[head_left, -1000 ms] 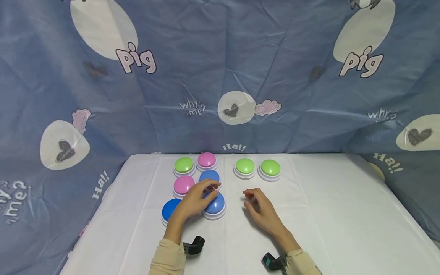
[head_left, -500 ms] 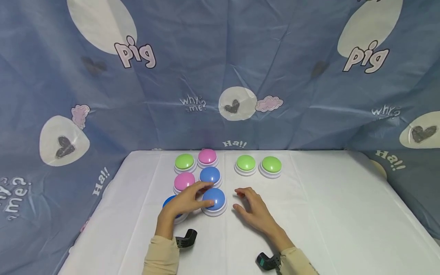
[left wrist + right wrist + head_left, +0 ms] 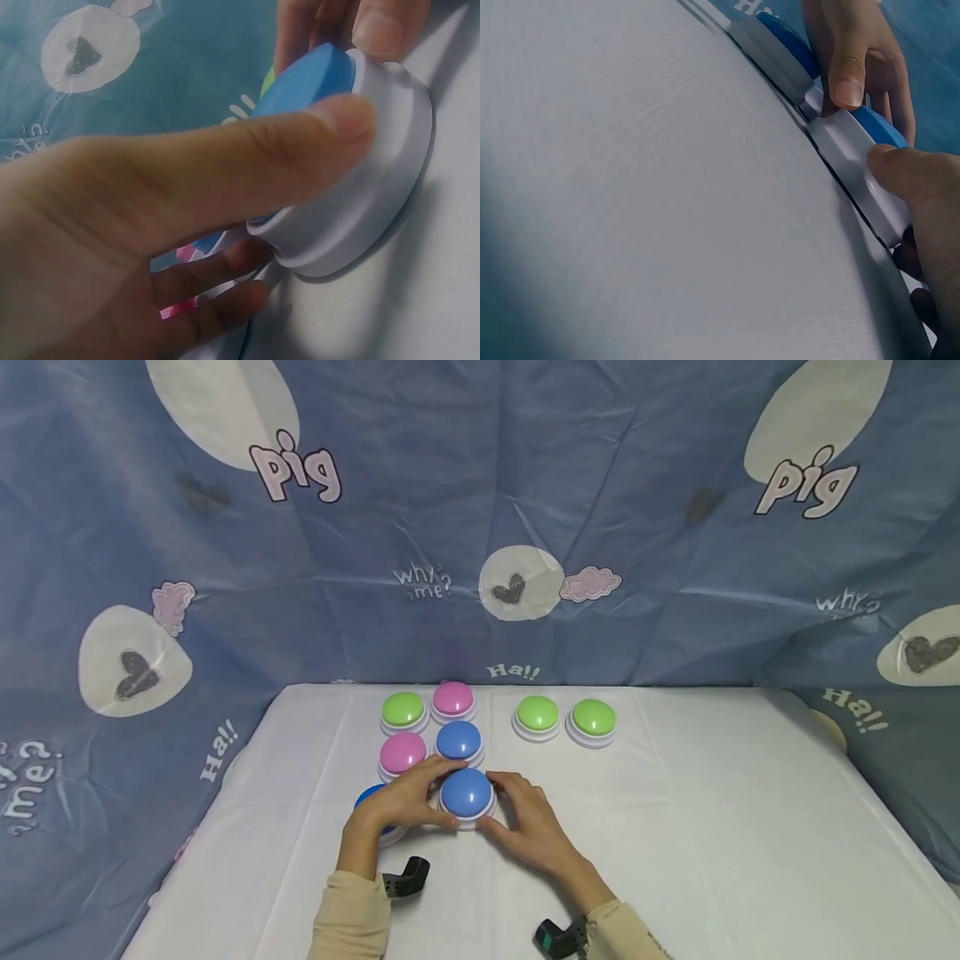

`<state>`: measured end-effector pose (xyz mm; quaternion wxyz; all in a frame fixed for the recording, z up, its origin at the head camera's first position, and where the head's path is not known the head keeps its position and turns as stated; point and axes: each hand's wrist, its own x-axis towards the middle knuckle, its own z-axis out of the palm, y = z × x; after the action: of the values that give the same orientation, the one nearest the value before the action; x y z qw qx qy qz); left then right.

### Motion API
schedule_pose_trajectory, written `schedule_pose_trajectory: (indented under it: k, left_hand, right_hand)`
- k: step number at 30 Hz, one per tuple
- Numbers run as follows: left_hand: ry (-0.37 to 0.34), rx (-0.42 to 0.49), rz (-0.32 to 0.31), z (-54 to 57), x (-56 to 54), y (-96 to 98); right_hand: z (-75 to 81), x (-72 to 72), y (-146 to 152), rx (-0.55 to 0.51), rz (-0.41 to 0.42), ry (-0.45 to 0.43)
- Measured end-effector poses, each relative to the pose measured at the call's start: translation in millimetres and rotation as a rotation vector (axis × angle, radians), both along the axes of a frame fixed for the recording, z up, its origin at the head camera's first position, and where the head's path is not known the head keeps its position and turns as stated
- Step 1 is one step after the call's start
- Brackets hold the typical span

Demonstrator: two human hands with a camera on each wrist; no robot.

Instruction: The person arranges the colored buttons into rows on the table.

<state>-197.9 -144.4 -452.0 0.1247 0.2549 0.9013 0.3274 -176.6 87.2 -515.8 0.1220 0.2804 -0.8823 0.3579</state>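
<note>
The near light-blue dome push button (image 3: 467, 792) sits upright on the white tablecloth (image 3: 750, 827), between the two hands. The left hand (image 3: 408, 795) pinches the left side of its white base: thumb at the near edge, fingers curled toward the far edge. The right hand (image 3: 528, 822) pinches the right side likewise. A second light-blue push button (image 3: 459, 739) is just beyond the far side. A pink push button (image 3: 402, 752) lies far-left; a darker blue push button (image 3: 367, 796) lies left, partly hidden by the left hand.
</note>
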Motion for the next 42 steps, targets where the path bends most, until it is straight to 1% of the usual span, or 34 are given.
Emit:
schedule_pose_trajectory:
  k: [4, 11, 15, 19, 24, 31, 42]
  left_hand:
    - [-0.004, -0.007, 0.005, 1.4, 1.6, -0.6]
    - [-0.006, 0.001, 0.008, 0.8, 1.1, 1.1]
    - [-0.015, -0.003, 0.008, 0.2, 1.9, 1.8]
    - [-0.006, -0.017, 0.015, 1.4, 2.2, 2.3]
    - [-0.001, -0.013, 0.022, 2.3, 1.8, 2.9]
    - [0.004, -0.022, 0.019, -0.2, 1.3, 2.9]
    - [0.018, -0.024, 0.028, -2.0, 0.8, 2.7]
  right_hand:
    - [-0.1, -0.2, -2.2, 0.020, -0.008, 0.002]
    - [-2.4, -2.0, -0.9, 0.038, -0.015, -0.003]
    - [-2.8, -0.9, -0.7, 0.042, -0.015, 0.010]
    - [-1.5, -1.0, -1.1, 0.034, -0.006, 0.025]
    - [0.2, -1.9, -0.5, 0.027, 0.003, 0.002]
    - [-1.2, -1.8, 0.5, 0.032, 0.000, -0.037]
    - [-1.0, -3.2, 0.9, 0.032, 0.000, -0.055]
